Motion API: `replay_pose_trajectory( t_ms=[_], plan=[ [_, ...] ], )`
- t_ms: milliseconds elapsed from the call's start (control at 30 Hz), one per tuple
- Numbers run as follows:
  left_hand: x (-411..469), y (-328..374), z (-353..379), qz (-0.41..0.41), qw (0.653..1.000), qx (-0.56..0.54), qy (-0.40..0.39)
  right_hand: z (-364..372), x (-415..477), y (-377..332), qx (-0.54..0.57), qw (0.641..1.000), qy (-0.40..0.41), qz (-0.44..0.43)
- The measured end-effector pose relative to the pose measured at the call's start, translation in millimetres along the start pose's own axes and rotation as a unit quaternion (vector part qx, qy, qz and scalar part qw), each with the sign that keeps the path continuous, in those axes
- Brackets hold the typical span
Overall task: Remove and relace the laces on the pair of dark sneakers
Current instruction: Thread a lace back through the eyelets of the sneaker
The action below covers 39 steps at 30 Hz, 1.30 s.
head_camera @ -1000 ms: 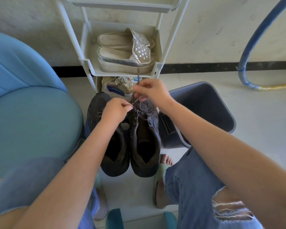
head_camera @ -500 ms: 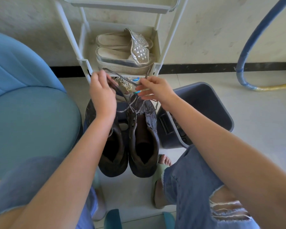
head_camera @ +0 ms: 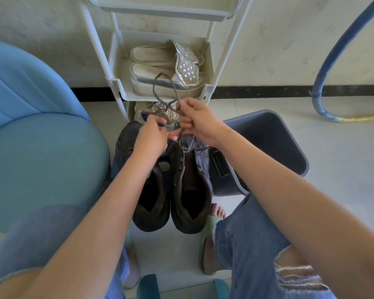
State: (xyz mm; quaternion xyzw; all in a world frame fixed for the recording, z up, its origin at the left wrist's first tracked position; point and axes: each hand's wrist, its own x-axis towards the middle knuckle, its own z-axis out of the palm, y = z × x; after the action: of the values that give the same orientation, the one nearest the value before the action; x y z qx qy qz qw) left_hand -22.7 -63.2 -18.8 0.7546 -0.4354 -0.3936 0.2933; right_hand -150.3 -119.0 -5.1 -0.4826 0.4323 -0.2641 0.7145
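Dark lace [head_camera: 153, 85] ends vanish inside left hand [head_camera: 151, 137] and right hand [head_camera: 198, 120].

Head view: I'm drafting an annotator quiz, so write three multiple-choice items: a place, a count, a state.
1. Where are the silver sandals? A) on the rack shelf B) in the grey bin C) on the blue chair
2. How many dark sneakers stand on the floor? A) one B) two C) three
3. What is the right hand doing? A) resting open B) pinching the lace C) gripping the grey bin
Answers: 1A, they lie on the shelf; 2B, a pair stands side by side; 3B, its fingers close on the lace.
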Motion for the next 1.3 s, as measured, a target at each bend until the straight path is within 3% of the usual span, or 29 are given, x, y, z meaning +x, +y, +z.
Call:
replay_pose_trajectory(
  t_ms=[67, 100, 167, 233, 267, 433, 500, 567, 600, 633, 667, 700, 767, 867, 1033, 1100, 1200, 1300],
  plan=[
    [-4.4, 4.9, 3.1, 0.083, 0.993, 0.023, 0.087, 1.6, 0.6, -4.9, 0.152, 0.988, 0.014, 0.01],
    [-4.4, 6.7, 2.6, 0.099, 0.991, 0.024, 0.084, 2.6, 0.3, -8.3, 0.21, 0.977, 0.023, 0.012],
    [-1.5, 7.1, 0.4, 0.067, 0.994, 0.076, -0.041, 6.4, -1.6, -15.0, 0.284, 0.958, 0.027, 0.01],
    [-3.7, -1.2, 0.8, 0.03, 0.962, 0.181, -0.2, 11.3, -2.4, -18.2, 0.309, 0.951, 0.01, 0.01],
    [-4.7, -6.6, 3.7, 0.028, 0.952, 0.198, -0.231, 14.5, -2.9, -19.1, 0.314, 0.949, 0.002, 0.011],
    [-4.3, -14.6, 19.6, 0.071, 0.973, 0.205, -0.082, 22.0, -5.7, -25.7, 0.341, 0.938, -0.068, 0.009],
    [-3.5, -15.4, 19.9, 0.074, 0.973, 0.213, -0.045, 18.3, -6.4, -22.2, 0.267, 0.962, -0.051, 0.014],
    [-1.1, -13.0, 17.8, 0.071, 0.978, 0.196, -0.01, 8.0, -6.4, -17.2, 0.002, 0.998, 0.044, 0.044],
    [0.6, -11.0, 15.4, 0.06, 0.983, 0.173, 0.015, 2.4, -9.2, -14.3, -0.176, 0.979, 0.075, 0.074],
    [3.7, -10.0, 13.3, 0.048, 0.989, 0.135, 0.037, -3.3, -13.0, -12.3, -0.353, 0.926, 0.072, 0.108],
    [4.9, -8.5, 10.7, 0.036, 0.993, 0.1, 0.05, -7.2, -17.6, -9.5, -0.481, 0.864, 0.033, 0.147],
    [6.6, -8.2, 9.9, 0.033, 0.995, 0.078, 0.058, -8.8, -22.7, -7.1, -0.537, 0.823, -0.021, 0.185],
    [4.4, -6.1, 10.3, 0.037, 0.994, 0.069, 0.07, -7.7, -30.0, -3.3, -0.495, 0.816, -0.105, 0.281],
    [0.0, -0.3, 11.7, 0.058, 0.993, 0.053, 0.086, -0.9, -27.3, 4.7, -0.41, 0.835, -0.101, 0.353],
    [-3.9, 1.0, 13.5, 0.092, 0.989, -0.032, 0.112, 13.1, -21.9, 25.5, -0.522, 0.801, -0.057, 0.287],
    [-3.1, 1.0, 13.7, 0.091, 0.99, -0.037, 0.096, 12.3, -22.5, 29.6, -0.508, 0.828, -0.014, 0.236],
    [3.0, 2.2, 9.1, 0.077, 0.993, -0.051, 0.077, 1.3, -22.9, 21.7, -0.426, 0.873, 0.023, 0.236],
    [6.4, 3.7, 3.9, 0.068, 0.994, -0.053, 0.065, -14.2, -22.2, 11.4, -0.408, 0.891, 0.051, 0.19]
  ],
)
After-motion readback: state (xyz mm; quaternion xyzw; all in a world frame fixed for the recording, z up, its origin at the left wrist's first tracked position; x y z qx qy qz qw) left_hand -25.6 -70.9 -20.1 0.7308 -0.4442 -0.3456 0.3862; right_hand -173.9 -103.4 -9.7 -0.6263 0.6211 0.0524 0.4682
